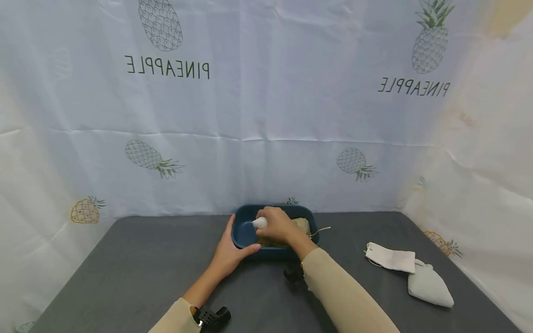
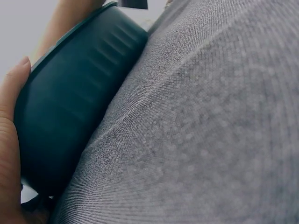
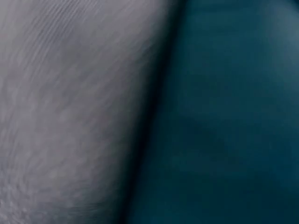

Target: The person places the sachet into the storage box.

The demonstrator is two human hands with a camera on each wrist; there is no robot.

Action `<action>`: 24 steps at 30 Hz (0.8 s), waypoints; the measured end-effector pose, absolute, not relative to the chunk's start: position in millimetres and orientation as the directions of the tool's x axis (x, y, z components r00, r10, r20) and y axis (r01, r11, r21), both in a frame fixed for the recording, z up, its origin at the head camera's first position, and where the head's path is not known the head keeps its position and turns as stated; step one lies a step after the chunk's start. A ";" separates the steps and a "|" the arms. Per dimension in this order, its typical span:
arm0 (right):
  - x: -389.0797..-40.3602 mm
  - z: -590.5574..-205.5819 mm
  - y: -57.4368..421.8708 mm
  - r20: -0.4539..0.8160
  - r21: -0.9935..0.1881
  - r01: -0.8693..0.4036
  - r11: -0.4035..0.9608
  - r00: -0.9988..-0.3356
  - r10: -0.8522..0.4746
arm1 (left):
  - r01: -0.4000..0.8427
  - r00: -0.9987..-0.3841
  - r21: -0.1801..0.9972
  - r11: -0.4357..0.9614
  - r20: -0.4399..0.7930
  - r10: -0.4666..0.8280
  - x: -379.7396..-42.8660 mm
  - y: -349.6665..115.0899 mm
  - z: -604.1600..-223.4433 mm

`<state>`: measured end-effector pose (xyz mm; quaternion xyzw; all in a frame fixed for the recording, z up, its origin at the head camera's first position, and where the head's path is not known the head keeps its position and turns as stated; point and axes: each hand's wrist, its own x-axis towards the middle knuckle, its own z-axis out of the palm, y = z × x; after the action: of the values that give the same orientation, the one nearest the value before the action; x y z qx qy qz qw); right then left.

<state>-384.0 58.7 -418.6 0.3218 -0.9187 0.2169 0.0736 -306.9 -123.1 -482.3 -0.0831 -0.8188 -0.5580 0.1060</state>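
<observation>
A dark blue plastic basin [image 1: 245,230] stands at the back of the table. My left hand [image 1: 228,253] grips its left end, thumb at the near rim and fingers along the outer side. In the left wrist view that hand [image 2: 8,135] lies against the basin's ribbed wall [image 2: 79,93]. My right hand [image 1: 275,225] reaches over the basin and holds a small white object with a rounded end [image 1: 260,223]; its kind I cannot tell. Beside that hand, a tan cloth pouch [image 1: 301,225] lies inside the basin, its cord [image 1: 320,230] hanging over the right rim. The right wrist view shows only the basin wall [image 3: 224,116] and cloth.
On the right of the grey table [image 1: 166,259] lie a flat white cloth pouch [image 1: 390,257] and a filled white pouch [image 1: 430,284], touching each other. A white curtain with pineapple prints [image 1: 266,106] hangs behind the table and along its sides.
</observation>
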 end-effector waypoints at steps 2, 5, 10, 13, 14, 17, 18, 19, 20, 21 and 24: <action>-387.3 -423.4 60.4 0.234 -0.355 -0.592 0.724 -0.806 -0.544 | 0.250 -0.965 0.899 0.360 0.261 0.018 -306.9 -121.7 -482.7; -389.5 -426.5 61.6 0.181 -0.330 -0.572 0.751 -0.819 -0.545 | 0.247 -0.966 0.898 0.365 0.258 0.017 -306.6 -120.2 -482.7; -386.3 -423.6 61.0 0.087 -0.205 -0.567 0.798 -0.822 -0.562 | 0.247 -0.966 0.899 0.362 0.257 0.021 -306.2 -119.2 -481.7; -381.3 -419.6 61.5 0.059 -0.132 -0.561 0.818 -0.828 -0.558 | 0.242 -0.968 0.899 0.365 0.251 0.024 -305.4 -119.2 -481.2; -379.0 -417.6 62.0 0.059 -0.121 -0.562 0.818 -0.827 -0.559 | 0.242 -0.968 0.898 0.366 0.250 0.026 -305.1 -119.3 -481.2; -371.8 -410.0 66.5 0.096 -0.134 -0.571 0.810 -0.821 -0.563 | 0.242 -0.968 0.899 0.365 0.252 0.021 -305.2 -119.9 -481.4; -369.5 -406.8 69.2 0.120 -0.155 -0.576 0.802 -0.817 -0.564 | 0.242 -0.967 0.899 0.365 0.253 0.019 -305.7 -120.2 -481.6; -367.1 -403.4 72.4 0.148 -0.180 -0.583 0.793 -0.813 -0.564 | 0.242 -0.967 0.899 0.366 0.253 0.017 -306.1 -120.6 -481.7; -364.4 -399.6 76.2 0.181 -0.210 -0.586 0.782 -0.810 -0.558 | 0.242 -0.967 0.898 0.367 0.255 0.015 -306.8 -120.8 -481.9; -361.3 -395.8 80.5 0.216 -0.244 -0.587 0.772 -0.809 -0.547 | 0.243 -0.966 0.897 0.369 0.257 0.013 -307.3 -121.1 -482.1; -349.1 -383.9 95.5 0.303 -0.343 -0.568 0.748 -0.821 -0.485 | 0.235 -0.968 0.894 0.381 0.251 0.009 -307.5 -121.9 -482.2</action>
<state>-349.1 95.5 -383.9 0.2832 -0.9297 0.2142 0.0975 -307.5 -121.9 -482.2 -0.0741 -0.8247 -0.5513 0.1025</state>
